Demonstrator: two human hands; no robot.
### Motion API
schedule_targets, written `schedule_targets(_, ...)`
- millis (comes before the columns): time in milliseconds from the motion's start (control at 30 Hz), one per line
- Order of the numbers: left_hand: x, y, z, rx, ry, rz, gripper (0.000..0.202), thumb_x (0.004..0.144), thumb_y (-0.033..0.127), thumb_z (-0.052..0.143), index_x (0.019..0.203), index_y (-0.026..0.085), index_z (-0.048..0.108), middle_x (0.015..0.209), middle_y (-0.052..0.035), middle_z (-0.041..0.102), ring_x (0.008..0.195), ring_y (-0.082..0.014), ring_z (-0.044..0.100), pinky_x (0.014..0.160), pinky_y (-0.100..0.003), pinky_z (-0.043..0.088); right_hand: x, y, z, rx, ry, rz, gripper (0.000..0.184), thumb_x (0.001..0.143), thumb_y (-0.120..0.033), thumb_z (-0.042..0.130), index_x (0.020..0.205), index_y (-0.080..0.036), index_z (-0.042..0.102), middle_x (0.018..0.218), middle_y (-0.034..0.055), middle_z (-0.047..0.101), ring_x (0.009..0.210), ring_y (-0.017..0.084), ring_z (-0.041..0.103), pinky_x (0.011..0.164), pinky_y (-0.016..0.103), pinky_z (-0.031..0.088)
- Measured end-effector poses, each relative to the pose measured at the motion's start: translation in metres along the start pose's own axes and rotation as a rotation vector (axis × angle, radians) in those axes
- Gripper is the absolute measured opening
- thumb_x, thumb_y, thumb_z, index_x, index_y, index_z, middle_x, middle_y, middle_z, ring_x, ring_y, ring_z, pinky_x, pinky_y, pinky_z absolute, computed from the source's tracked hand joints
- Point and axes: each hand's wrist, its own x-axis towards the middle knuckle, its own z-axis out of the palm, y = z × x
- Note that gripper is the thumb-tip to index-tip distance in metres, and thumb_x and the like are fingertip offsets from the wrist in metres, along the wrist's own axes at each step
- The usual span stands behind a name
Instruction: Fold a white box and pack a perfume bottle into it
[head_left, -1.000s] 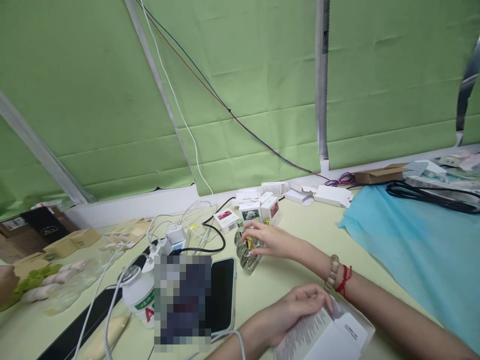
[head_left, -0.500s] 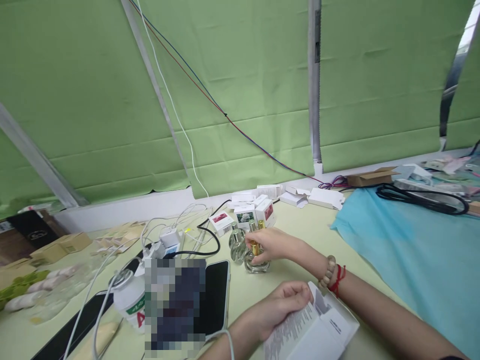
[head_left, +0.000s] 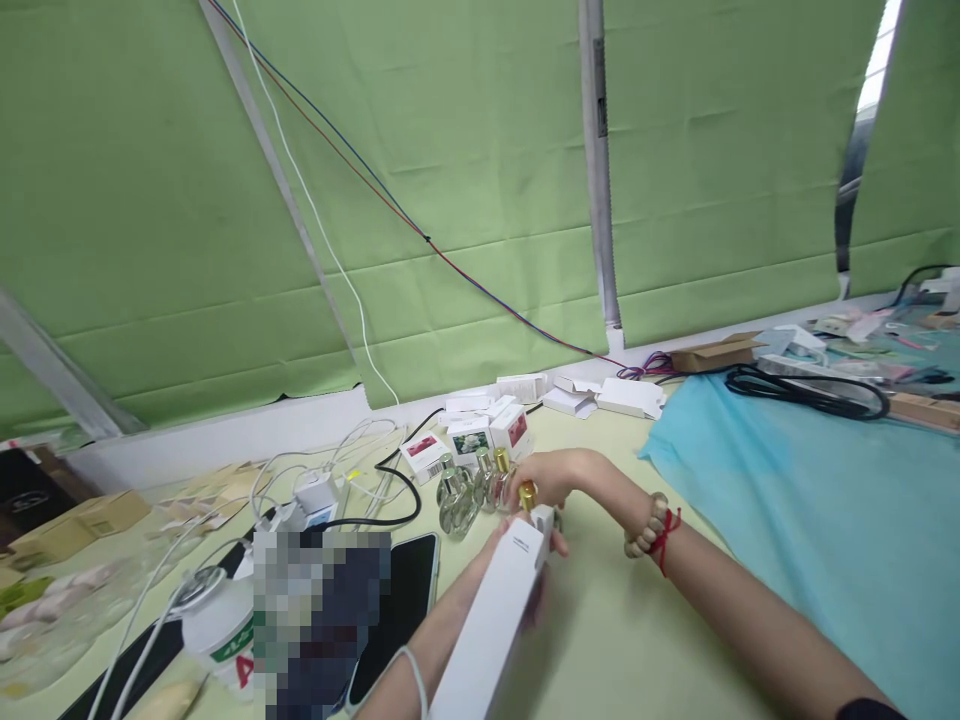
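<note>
Perfume bottle (head_left: 527, 493), pinched by the right hand (head_left: 553, 476), had left the bottle cluster (head_left: 459, 492) for its 4 o'clock, meeting the mouth of the white carton (head_left: 495, 610), newly raised and clasped by the left hand (head_left: 553, 548).

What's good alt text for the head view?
The left hand holds a long white box tilted up, its upper end right by a gold-capped bottle gripped in the right hand. More glass bottles and small printed boxes stand behind on a pale green table, a blue sheet at right.
</note>
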Motion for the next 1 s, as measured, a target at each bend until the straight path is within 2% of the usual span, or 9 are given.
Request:
schedule_targets(67,0.003,0.004,-0.002,-0.046,0.047,0.11,0.071,0.058,0.079,0.055,0.088,0.014,0.057,0.041,-0.0014,0.05,0.03,-0.011,0.041,0.03,-0.019,0.028,-0.007,0.005,-0.006,0.009,-0.019,0.161,0.044,0.067,-0.016,0.066,0.111,-0.017,0.064,0.096,0.0048,0.061,0.064,0.009,0.055,0.056,0.018,0.046)
schedule_targets(100,0.005,0.005,-0.002,-0.082,0.127,0.163,0.068,0.057,0.076,0.058,0.087,0.015,0.056,0.041,-0.0008,0.05,0.031,-0.0105,0.041,0.031,-0.019,0.029,-0.011,0.008,-0.009,0.005,0.001,0.232,0.046,0.066,-0.016,0.068,0.111,-0.015,0.064,0.093,0.0057,0.062,0.062,0.009,0.055,0.057,0.02,0.047)
schedule_targets(267,0.012,-0.003,0.005,-0.212,0.829,0.39,0.058,0.055,0.06,0.073,0.087,0.019,0.048,0.062,0.0032,0.054,0.049,-0.0085,0.049,0.048,-0.019,0.041,-0.017,0.034,-0.019,-0.073,0.207,0.399,0.042,0.066,-0.019,0.068,0.107,-0.012,0.067,0.095,0.0103,0.063,0.073,0.016,0.061,0.065,0.023,0.049)
schedule_targets(400,0.015,-0.014,-0.007,0.164,1.0,0.55,0.051,0.072,0.068,0.054,0.08,0.02,0.04,0.062,0.0043,0.045,0.051,-0.0088,0.041,0.047,-0.018,0.033,-0.006,0.058,-0.018,-0.159,0.41,0.492,0.039,0.065,-0.026,0.067,0.1,-0.01,0.068,0.096,0.0139,0.062,0.091,0.023,0.061,0.074,0.025,0.048)
schedule_targets(533,0.016,-0.018,-0.025,0.613,1.239,0.756,0.042,0.085,0.061,0.038,0.083,0.019,0.043,0.074,0.0002,0.044,0.068,-0.0137,0.045,0.061,-0.024,0.038,0.007,0.072,-0.012,-0.181,0.571,0.491,0.039,0.069,-0.027,0.063,0.105,-0.014,0.066,0.103,0.0123,0.061,0.098,0.021,0.059,0.076,0.022,0.045)
schedule_targets(600,0.017,-0.02,-0.029,0.814,1.231,0.815,0.036,0.088,0.053,0.037,0.086,0.019,0.046,0.084,-0.003,0.045,0.081,-0.0169,0.048,0.073,-0.028,0.04,0.01,0.074,-0.009,-0.171,0.61,0.462,0.041,0.07,-0.027,0.063,0.11,-0.017,0.063,0.104,0.0098,0.061,0.097,0.019,0.059,0.073,0.02,0.044)
schedule_targets(700,0.019,-0.024,-0.024,0.984,1.092,0.777,0.028,0.091,0.043,0.036,0.093,0.019,0.051,0.099,-0.0066,0.046,0.095,-0.0188,0.048,0.084,-0.033,0.04,0.01,0.076,-0.006,-0.142,0.606,0.423,0.04,0.069,-0.027,0.063,0.109,-0.019,0.063,0.101,0.0068,0.061,0.084,0.015,0.06,0.065,0.017,0.042)
schedule_targets(767,0.02,-0.028,-0.017,0.984,1.048,0.731,0.026,0.092,0.037,0.035,0.093,0.02,0.055,0.105,-0.0072,0.044,0.096,-0.0177,0.049,0.085,-0.032,0.041,0.01,0.077,-0.005,-0.124,0.593,0.408,0.038,0.07,-0.028,0.063,0.108,-0.021,0.062,0.102,0.005,0.061,0.076,0.012,0.059,0.06,0.016,0.04)
schedule_targets(1000,0.019,-0.037,-0.001,0.928,0.967,0.766,0.025,0.094,0.027,0.034,0.098,0.022,0.059,0.111,-0.0073,0.039,0.106,-0.0156,0.047,0.092,-0.03,0.04,0.017,0.087,-0.002,-0.096,0.567,0.382,0.044,0.074,-0.029,0.06,0.117,-0.02,0.056,0.106,0.0071,0.057,0.071,0.01,0.055,0.053,0.015,0.035)
